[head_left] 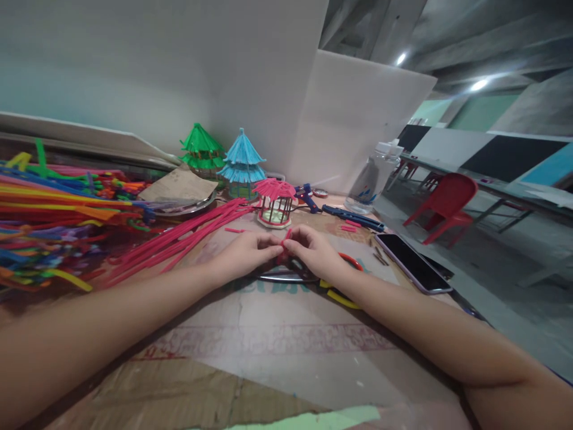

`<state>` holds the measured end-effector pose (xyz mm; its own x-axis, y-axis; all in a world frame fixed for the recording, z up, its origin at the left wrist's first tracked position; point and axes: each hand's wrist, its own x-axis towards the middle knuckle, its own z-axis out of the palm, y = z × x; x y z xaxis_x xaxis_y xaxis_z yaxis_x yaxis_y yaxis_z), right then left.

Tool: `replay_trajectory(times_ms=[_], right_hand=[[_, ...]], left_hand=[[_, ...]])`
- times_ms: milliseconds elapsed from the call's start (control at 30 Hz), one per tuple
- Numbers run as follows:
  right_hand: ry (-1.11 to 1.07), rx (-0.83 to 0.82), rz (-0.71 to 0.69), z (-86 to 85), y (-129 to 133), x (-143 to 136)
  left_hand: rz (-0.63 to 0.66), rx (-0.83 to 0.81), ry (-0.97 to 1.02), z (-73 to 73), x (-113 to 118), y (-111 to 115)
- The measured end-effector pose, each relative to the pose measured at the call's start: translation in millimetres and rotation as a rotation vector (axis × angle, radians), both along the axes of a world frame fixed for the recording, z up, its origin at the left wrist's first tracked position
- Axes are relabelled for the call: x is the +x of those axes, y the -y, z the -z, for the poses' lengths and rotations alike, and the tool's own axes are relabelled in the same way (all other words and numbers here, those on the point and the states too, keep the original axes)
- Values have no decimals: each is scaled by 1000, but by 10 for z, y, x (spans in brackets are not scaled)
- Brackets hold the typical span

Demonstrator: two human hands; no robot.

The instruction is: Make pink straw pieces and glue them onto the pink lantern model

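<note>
My left hand (256, 253) and my right hand (312, 249) meet near the middle of the table, their thumbs and fingers pinched together on a small pink piece (287, 235). A dark round tray with a shiny rim (286, 278) lies beneath them. Just behind the hands stands a little cage-like pavilion (274, 209) with dark posts and a pink fringed roof. Long pink pipe cleaners (192, 230) stretch out left of it. Farther back are a blue two-tiered pavilion (242, 158) and a green one (201, 146).
Colourful pipe cleaners (58, 209) fill the left side. Behind and right lie a glue gun (308, 197), a blue cutter (353, 218), a clear bottle (371, 179) and a phone (414, 263). Orange-handled scissors (351, 261) and a yellow strip (342, 298) lie by my right wrist.
</note>
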<state>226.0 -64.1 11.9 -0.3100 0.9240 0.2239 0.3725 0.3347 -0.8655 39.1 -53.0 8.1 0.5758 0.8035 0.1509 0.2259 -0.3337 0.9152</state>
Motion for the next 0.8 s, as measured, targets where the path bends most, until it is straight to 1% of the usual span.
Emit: replay_trajectory(times_ms=[133,300,533,667,800], right_hand=[[-30,-27,-13,32,-16,0],[-104,-68,-44,35,-19,-12],[-106,-79,-45,-6,1,-26],[-75,-62,-39,23,-11,-14],[-59,-31,-33,60,-38,2]], left_hand=[[-45,-40,-23,21,-7,-29],[-2,-93,46,49,-1,-57],[-19,-56,2,5,2,-43],[-26,-41,-55,5,-6,-50],[-31,-47,-67,-8,-10,-39]])
